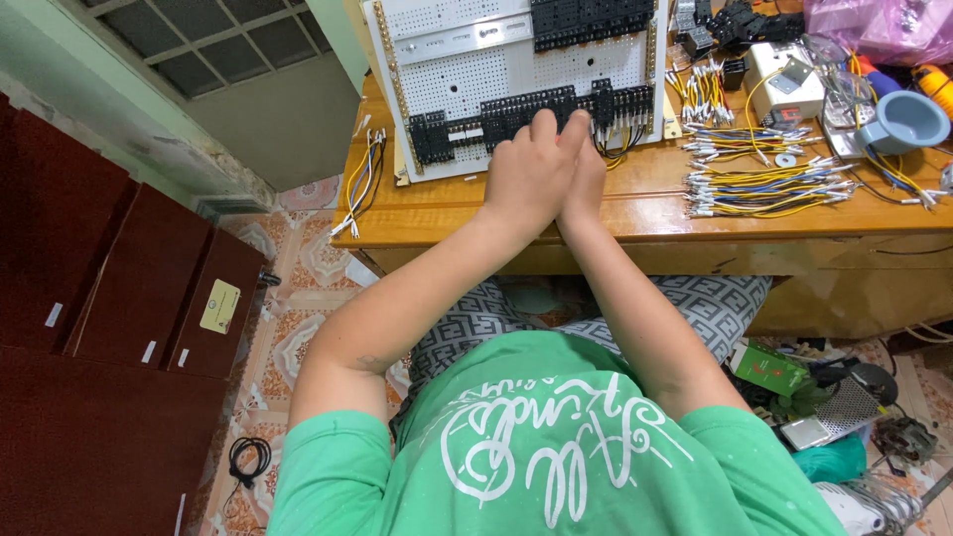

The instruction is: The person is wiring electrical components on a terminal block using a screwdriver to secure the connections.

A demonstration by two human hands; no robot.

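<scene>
Both hands, left hand [528,169] and right hand [586,164], press on the black terminal strip [516,117], grip hidden, so loose yellow wires [620,139] may slip out.

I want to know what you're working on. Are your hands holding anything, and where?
It cannot be told. The left hand and right hand are pressed together at the black row of connectors on the white board, hiding their fingers.

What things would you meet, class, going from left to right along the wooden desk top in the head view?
Loose wire bundle hanging over the desk's left edge → white perforated panel → left hand → right hand → cut yellow and blue wires → grey-blue cup.
</scene>
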